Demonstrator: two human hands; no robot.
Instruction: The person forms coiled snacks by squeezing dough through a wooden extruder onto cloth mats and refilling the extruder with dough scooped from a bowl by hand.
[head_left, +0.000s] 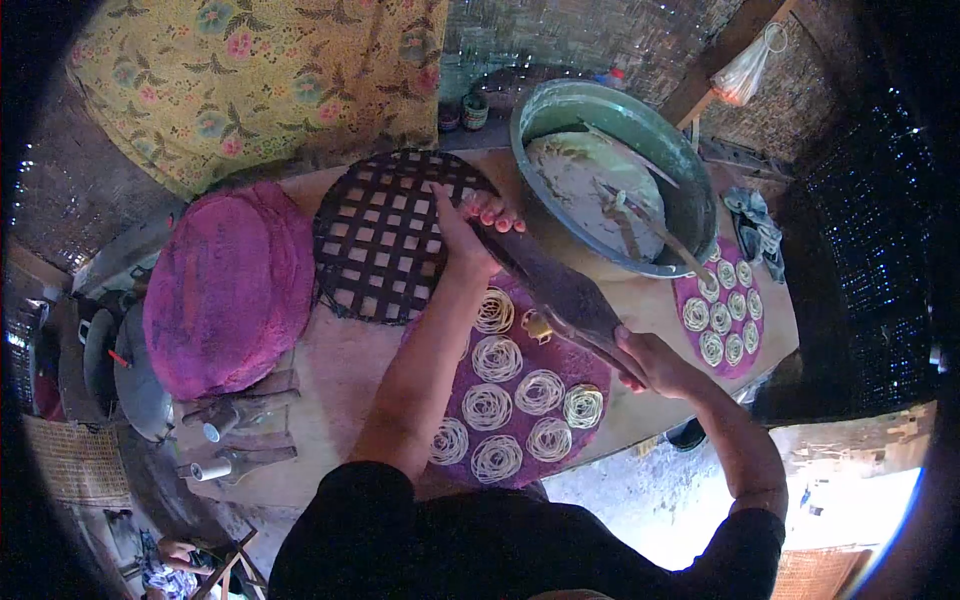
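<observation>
A long dark flat tool (560, 285), seemingly wooden, slants across the middle above the table. My left hand (475, 225) is closed round its upper left end, and my right hand (655, 362) grips the lower right end. Under the tool lies a purple mat (520, 420) with several pale coiled noodle-like rounds (487, 406) on it. A small yellowish metal piece (537, 326) shows just beside the tool's lower edge. Behind my left hand is a round dark lattice rack (370, 230).
A green basin (690, 170) of pale dough or batter with sticks stands at the back. A purple mat stack (230, 290) is on the left, above wooden tools (235, 465). Another mat (755, 345) with coils lies right. A person (185, 555) is at lower left.
</observation>
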